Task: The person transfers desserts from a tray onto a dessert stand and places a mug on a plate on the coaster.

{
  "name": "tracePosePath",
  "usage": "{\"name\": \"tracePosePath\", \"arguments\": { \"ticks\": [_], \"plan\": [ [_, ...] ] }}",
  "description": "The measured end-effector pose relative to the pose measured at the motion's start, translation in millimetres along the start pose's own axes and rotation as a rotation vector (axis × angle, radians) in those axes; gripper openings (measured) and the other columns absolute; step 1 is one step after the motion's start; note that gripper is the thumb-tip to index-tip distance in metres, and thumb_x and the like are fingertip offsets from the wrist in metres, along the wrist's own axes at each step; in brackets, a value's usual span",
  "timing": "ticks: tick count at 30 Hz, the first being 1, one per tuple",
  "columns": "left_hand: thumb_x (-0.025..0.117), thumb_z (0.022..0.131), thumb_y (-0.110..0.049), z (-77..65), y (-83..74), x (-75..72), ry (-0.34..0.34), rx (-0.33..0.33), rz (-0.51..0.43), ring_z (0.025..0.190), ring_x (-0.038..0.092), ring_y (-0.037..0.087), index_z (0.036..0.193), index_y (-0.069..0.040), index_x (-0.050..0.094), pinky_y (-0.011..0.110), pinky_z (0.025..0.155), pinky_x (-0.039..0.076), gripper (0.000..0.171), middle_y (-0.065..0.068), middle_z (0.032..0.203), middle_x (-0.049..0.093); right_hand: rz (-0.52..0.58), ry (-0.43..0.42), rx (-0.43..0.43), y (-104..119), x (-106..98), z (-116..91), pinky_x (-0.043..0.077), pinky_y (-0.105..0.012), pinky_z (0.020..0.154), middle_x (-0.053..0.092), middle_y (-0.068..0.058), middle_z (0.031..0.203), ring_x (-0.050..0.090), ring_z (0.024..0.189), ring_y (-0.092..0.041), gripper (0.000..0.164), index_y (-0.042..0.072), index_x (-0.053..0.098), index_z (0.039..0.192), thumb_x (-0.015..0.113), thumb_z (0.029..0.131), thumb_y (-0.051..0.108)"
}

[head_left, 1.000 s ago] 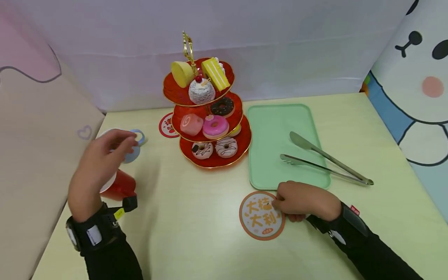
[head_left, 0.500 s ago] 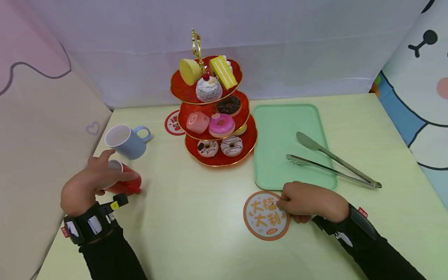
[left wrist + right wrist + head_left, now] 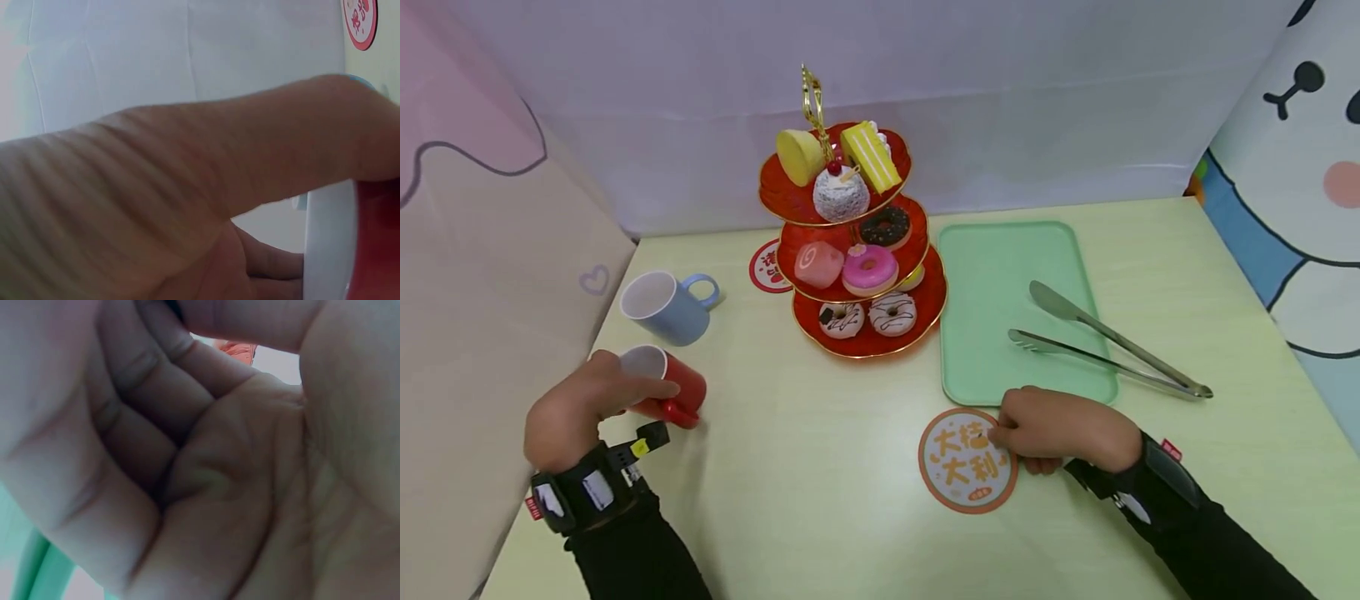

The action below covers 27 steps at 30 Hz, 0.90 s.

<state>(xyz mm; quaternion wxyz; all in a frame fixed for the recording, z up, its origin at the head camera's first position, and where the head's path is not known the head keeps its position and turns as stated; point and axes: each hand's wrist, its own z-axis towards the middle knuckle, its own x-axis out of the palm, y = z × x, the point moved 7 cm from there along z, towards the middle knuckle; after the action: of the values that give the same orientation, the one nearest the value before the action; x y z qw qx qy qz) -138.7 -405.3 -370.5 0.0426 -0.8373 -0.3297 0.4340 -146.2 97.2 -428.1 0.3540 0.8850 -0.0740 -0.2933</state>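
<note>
My left hand grips a red mug by its rim, with the thumb across the outside. In the left wrist view, the thumb lies over the red mug and the other fingers are on the far side of its white rim. A light blue mug stands just behind it, handle to the right. My right hand has curled fingers and pinches the right edge of a round orange-rimmed coaster, which lies on the table. The right fingertips are hidden in the right wrist view.
A red three-tier stand bears several toy cakes and doughnuts. A second coaster lies partly behind it. Metal tongs rest spread across a green tray, their joined end beyond its right edge. White curtain walls border the table.
The left hand has come down from above the mugs to the red mug and now holds it; its handle has turned toward the front. The right hand stays at the coaster.
</note>
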Motion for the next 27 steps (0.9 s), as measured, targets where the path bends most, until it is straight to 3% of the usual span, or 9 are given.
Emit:
{"name": "tracePosePath", "arguments": {
  "ticks": [4,9,11,14,15,20,23,27],
  "plan": [
    [0.074,0.098,-0.032,0.9,-8.1,4.7,0.014,0.102,0.008,0.109,0.055,0.055,0.128,0.021,0.047,0.057,0.082,0.052,0.067,0.036,0.119,0.062,0.001,0.001,0.008,-1,0,0,0.046,-0.029,0.047,0.060,-0.002,0.053,0.052,0.046,-0.013,0.041,0.008,0.067,0.065,0.067,0.104,0.018],
    [0.079,0.093,-0.014,2.3,-19.2,8.3,-0.023,0.239,-0.034,0.121,0.044,0.063,0.151,0.018,0.023,0.068,0.092,0.051,0.087,0.045,0.137,0.043,0.003,0.002,0.008,-3,0,0,0.044,-0.028,0.046,0.059,-0.001,0.053,0.050,0.045,-0.013,0.041,0.008,0.067,0.065,0.067,0.104,0.018],
    [0.080,0.091,-0.009,3.2,-19.5,10.8,-0.025,0.235,-0.060,0.124,0.037,0.066,0.159,0.011,0.011,0.067,0.091,0.054,0.099,0.046,0.141,0.032,0.007,0.005,0.005,-3,0,0,0.044,-0.027,0.047,0.058,-0.001,0.052,0.049,0.045,-0.013,0.041,0.008,0.067,0.065,0.067,0.104,0.018],
    [0.078,0.091,-0.006,3.4,-15.1,15.8,0.001,0.182,-0.111,0.123,0.039,0.066,0.159,0.010,0.006,0.059,0.083,0.061,0.100,0.048,0.142,0.028,0.012,0.009,0.002,-2,1,0,0.044,-0.027,0.047,0.058,-0.001,0.052,0.049,0.046,-0.013,0.041,0.008,0.067,0.065,0.066,0.104,0.018],
    [0.077,0.093,-0.006,3.2,-12.2,18.3,0.028,0.155,-0.141,0.121,0.043,0.064,0.158,0.012,0.007,0.056,0.081,0.063,0.097,0.048,0.142,0.029,0.013,0.010,0.002,-2,1,0,0.044,-0.027,0.047,0.058,0.000,0.052,0.049,0.046,-0.013,0.041,0.008,0.067,0.065,0.067,0.104,0.018],
    [0.067,0.101,-0.011,0.5,4.7,23.8,0.129,0.084,-0.222,0.099,0.069,0.037,0.142,0.023,0.030,0.051,0.083,0.064,0.064,0.033,0.120,0.062,0.005,0.012,-0.012,0,-1,0,0.044,-0.027,0.047,0.058,0.000,0.052,0.049,0.045,-0.012,0.042,0.007,0.067,0.063,0.067,0.104,0.018],
    [0.064,0.104,-0.015,1.5,12.2,20.8,0.142,0.078,-0.219,0.093,0.072,0.028,0.134,0.024,0.044,0.053,0.087,0.063,0.053,0.019,0.106,0.072,0.006,0.019,-0.028,1,-2,0,0.043,-0.027,0.047,0.057,0.000,0.051,0.048,0.045,-0.012,0.044,0.007,0.066,0.062,0.066,0.104,0.017],
    [0.064,0.106,-0.020,2.5,17.1,14.5,0.134,0.086,-0.172,0.092,0.069,0.023,0.119,0.016,0.066,0.049,0.089,0.061,0.039,0.005,0.094,0.076,0.015,0.030,-0.039,2,-3,0,0.041,-0.026,0.048,0.055,0.001,0.051,0.046,0.045,-0.011,0.045,0.006,0.065,0.060,0.065,0.104,0.016]
  ]
}}
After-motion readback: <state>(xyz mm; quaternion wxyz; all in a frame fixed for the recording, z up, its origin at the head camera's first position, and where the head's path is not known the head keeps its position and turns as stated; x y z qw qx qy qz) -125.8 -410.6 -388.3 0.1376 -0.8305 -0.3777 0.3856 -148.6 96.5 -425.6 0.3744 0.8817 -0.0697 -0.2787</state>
